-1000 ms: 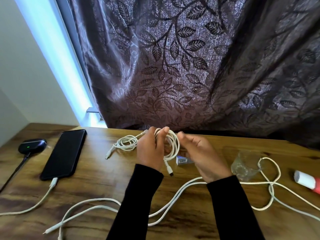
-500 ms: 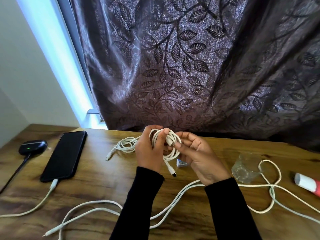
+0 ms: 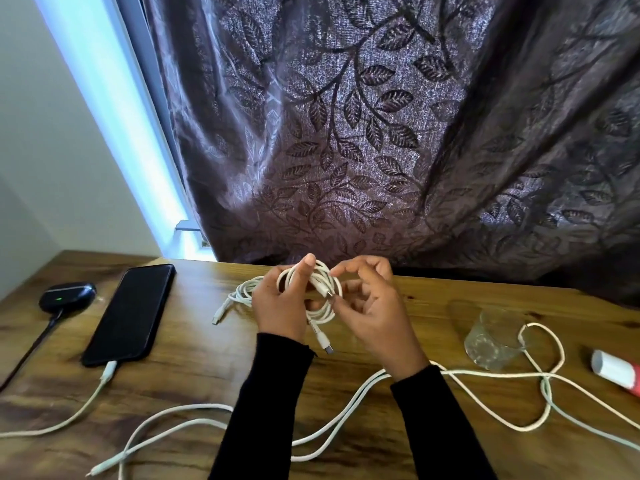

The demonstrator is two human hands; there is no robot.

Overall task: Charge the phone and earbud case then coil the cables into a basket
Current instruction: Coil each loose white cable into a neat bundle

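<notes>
My left hand [image 3: 278,308] grips a coiled white cable [image 3: 325,271] above the wooden table [image 3: 194,372]. My right hand [image 3: 372,311] pinches one plug end of that coil between thumb and fingertip; the other plug [image 3: 325,344] hangs down below. A second coiled white cable [image 3: 239,294] lies on the table just left of my left hand. At the left a black phone [image 3: 133,313] lies flat with a white cable [image 3: 100,382] plugged in. A black earbud case [image 3: 67,296] with a green light sits beside it, a dark cable attached.
A long loose white cable [image 3: 346,414] snakes across the table in front of my arms to the right edge. A clear plastic cup [image 3: 495,341] lies at the right, a white and red object [image 3: 614,372] beyond it. A dark leaf-patterned curtain [image 3: 381,133] hangs behind.
My right hand has moved onto the coil and taken one plug end in its fingertips. The coil has turned slightly in my left hand. The view has shifted a little.
</notes>
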